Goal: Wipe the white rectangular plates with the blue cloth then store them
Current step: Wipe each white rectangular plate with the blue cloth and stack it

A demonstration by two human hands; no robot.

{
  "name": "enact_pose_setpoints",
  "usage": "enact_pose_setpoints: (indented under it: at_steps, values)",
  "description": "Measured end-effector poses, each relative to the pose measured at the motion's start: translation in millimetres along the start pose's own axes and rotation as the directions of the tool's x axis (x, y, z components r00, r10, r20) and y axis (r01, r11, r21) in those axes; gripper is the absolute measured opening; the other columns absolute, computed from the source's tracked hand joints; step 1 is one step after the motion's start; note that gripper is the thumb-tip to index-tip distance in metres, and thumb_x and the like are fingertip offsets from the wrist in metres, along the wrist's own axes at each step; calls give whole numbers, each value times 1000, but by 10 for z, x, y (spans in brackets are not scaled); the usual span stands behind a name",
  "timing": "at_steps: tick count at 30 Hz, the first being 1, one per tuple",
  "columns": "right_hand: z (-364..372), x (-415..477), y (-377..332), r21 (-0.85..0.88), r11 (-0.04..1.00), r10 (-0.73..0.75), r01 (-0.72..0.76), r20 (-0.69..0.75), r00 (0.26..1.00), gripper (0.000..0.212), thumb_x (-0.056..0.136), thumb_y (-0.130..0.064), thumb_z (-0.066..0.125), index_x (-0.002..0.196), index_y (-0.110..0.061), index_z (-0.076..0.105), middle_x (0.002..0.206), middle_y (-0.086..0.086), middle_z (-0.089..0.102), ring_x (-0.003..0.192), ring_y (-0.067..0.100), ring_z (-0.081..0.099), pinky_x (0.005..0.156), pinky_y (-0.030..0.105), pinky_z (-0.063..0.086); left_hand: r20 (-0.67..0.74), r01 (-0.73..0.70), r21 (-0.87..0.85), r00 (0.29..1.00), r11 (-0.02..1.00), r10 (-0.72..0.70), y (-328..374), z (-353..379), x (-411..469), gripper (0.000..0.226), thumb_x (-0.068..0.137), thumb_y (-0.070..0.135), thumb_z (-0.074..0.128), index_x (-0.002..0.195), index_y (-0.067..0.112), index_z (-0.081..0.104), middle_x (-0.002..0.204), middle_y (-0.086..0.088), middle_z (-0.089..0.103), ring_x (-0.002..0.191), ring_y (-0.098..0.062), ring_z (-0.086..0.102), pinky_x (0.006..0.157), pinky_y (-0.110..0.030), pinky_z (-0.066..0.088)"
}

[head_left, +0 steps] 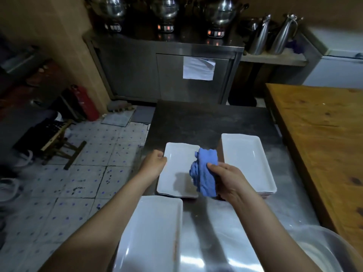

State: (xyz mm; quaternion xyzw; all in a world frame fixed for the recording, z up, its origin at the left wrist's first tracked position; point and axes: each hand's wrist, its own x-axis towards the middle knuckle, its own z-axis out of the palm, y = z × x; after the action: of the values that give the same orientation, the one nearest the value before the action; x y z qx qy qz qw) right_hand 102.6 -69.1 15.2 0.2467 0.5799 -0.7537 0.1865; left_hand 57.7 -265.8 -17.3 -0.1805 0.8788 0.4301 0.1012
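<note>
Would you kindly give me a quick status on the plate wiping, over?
Left hand grips centre plate by its left edge. Right hand holds blue cloth over that plate. Second plate stack stands apart on the right.

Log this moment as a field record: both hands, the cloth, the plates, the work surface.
left hand: grips the left edge of the middle plate
right hand: holds the bunched blue cloth
blue cloth: over the middle plate's right side; contact unclear
middle plate: top of a low stack on the steel table
right stack: white plates, right of the cloth, untouched
near plate: closest to the camera, untouched
wooden table: to the right of the steel table
</note>
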Motion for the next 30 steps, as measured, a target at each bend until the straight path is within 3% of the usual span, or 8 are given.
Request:
enact_pose_setpoints:
  at_steps: [3,6,9,12,15,20,24,30]
  values:
    - [132,161,44,-39,999,-26,22,-88,996,15,84,-7,67,93,3,61,91,27,64,82,34,61,82,53,52,86,13,65,996,998,-18,-157,37,280,31,90,15,51,63,23,36,71,-1,45,82,-20,45,70,-26,30]
    - [174,344,150,-54,998,-21,13,-134,991,17,80,-10,72,82,0,60,95,34,65,86,41,64,83,64,50,127,27,148,991,989,-46,-296,152,505,38,87,18,56,57,17,33,65,-12,53,75,-32,56,52,-26,28]
    - [151,524,274,-66,998,5,-16,-163,987,35,71,-20,79,81,6,58,95,33,65,92,47,64,84,66,48,149,11,256,988,967,-51,-387,235,640,30,86,24,58,64,14,41,91,-19,66,87,-32,63,46,-26,27]
    - [125,649,400,-31,999,39,-45,-169,985,40,66,-26,81,87,-4,56,95,33,63,95,49,63,85,65,45,122,-4,287,992,958,-32,-435,257,668,19,86,22,60,82,11,46,88,-5,57,78,-21,52,52,-27,30]
    - [176,619,395,10,995,100,-99,-164,982,52,55,-33,83,89,-6,55,104,36,62,98,49,62,85,69,45,82,-26,308,997,951,1,-508,290,704,17,85,20,60,80,14,45,86,-1,54,77,-18,48,56,-28,31]
    - [200,538,374,4,991,133,-136,-233,963,20,84,-16,68,89,-1,55,102,28,65,95,41,64,88,55,51,6,-94,364,995,927,98,-513,269,673,14,92,20,49,83,10,49,99,-10,58,83,-25,51,65,-28,33]
    - [141,510,352,-44,994,82,-100,-306,949,16,89,-16,63,83,-6,51,84,14,61,77,27,59,69,36,50,-27,-81,149,996,986,86,-376,212,555,14,97,20,41,93,6,42,85,-8,52,70,-26,50,52,-29,30]
    - [44,354,274,-82,995,33,-65,-341,939,18,91,-16,60,97,0,54,89,15,62,81,27,60,71,37,52,61,-6,-99,998,995,12,-311,170,492,15,100,22,35,96,9,31,72,0,43,59,-13,40,51,-28,28]
